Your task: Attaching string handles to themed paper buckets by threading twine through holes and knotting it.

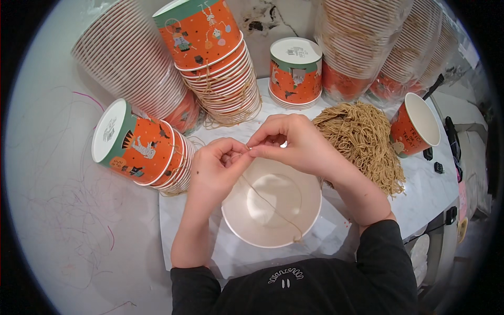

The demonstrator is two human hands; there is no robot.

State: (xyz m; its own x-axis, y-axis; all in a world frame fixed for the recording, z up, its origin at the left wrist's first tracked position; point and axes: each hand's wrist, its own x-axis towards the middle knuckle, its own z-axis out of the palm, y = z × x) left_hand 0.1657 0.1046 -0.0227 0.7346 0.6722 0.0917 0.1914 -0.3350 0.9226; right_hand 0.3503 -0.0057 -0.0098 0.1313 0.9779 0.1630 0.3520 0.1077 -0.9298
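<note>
Above the far rim of a white-lined paper bucket (242,227), my two hands meet fingertip to fingertip. A thin tan cord (265,200) drops from the pinch and slants across the bucket's mouth to a small knot at its near right rim. My left hand (214,164) is closed with thumb and forefinger pinched on the cord. My right hand (294,140) pinches at the same spot, its other fingers curled. The cord's end between the fingertips is too small to make out. Just right of my right hand lies a heap of tan cords (361,143).
Orange printed buckets stand in a tall corded stack (220,79), a tipped stack (144,148) at left and a short stack (295,73) at the back. Plastic-wrapped stacks (362,37) fill the back right. One upright orange cup (412,128) stands beyond the cord heap, near small black clips (438,167).
</note>
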